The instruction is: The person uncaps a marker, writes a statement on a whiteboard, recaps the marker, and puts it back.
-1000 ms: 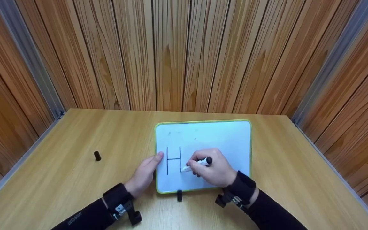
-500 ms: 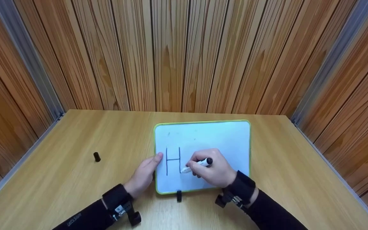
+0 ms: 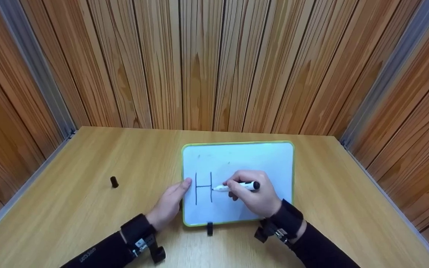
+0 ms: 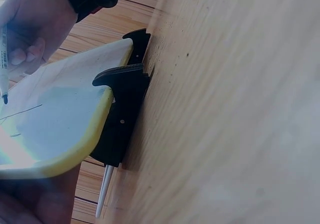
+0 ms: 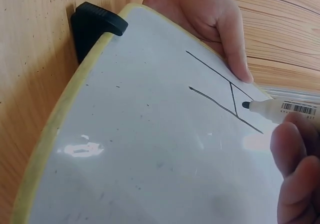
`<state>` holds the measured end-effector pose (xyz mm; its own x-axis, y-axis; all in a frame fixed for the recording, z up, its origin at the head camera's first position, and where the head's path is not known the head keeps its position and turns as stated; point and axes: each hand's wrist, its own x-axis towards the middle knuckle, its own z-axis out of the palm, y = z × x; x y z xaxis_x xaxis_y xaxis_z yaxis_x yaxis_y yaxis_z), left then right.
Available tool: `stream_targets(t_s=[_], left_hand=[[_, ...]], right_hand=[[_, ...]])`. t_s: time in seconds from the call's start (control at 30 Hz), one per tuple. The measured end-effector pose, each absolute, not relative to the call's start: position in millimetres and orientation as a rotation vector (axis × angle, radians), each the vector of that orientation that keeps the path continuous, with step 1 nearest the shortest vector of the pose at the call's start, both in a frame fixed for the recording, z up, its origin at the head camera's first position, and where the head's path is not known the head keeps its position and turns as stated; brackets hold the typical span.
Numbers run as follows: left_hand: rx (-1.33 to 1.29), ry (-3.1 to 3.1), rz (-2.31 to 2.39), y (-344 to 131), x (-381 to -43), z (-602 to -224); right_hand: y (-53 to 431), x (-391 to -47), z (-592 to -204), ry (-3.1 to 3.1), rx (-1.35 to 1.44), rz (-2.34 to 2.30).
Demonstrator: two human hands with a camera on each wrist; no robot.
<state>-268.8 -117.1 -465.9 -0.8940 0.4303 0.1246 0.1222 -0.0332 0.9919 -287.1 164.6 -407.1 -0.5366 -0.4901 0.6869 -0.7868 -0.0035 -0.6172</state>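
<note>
Left hand [image 3: 168,203] grips board [image 3: 251,156] by left edge; right hand [image 3: 257,195] pinches marker [image 3: 223,188], blocking part of board. Cap [image 3: 114,182] well left on table [image 3: 132,156]. Black clips [image 4: 121,116] at near edge.

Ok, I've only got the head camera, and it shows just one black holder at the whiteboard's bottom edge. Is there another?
Observer: Yes. The left wrist view shows two at the whiteboard's edge: a nearer black holder and a farther black holder.
Operator: Is anything printed on the marker? I can't make it out.
Observer: The right wrist view shows a barcode on its barrel.
Operator: And under the board, past that thumb on the edge?
Observer: In the left wrist view, part of the left hand shows beneath the board, though it's too dim to tell how each finger lies.
</note>
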Motion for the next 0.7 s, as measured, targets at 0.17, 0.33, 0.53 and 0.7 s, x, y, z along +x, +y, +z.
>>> stream_targets(t_s=[0.17, 0.33, 0.53, 0.7], left_hand=[[0.593, 1.999, 2.037, -116, -269, -466], [0.597, 1.989, 2.061, -115, -268, -465], [0.59, 1.995, 2.05, -115, -268, -465], [0.588, 2.005, 2.036, -117, -270, -467]], right_hand=[[170, -285, -409, -2.008, 1.31, 1.528], [174, -285, -412, -1.996, 1.319, 1.539], [176, -287, -414, -1.988, 1.337, 1.521], [176, -289, -416, -1.985, 1.349, 1.523]])
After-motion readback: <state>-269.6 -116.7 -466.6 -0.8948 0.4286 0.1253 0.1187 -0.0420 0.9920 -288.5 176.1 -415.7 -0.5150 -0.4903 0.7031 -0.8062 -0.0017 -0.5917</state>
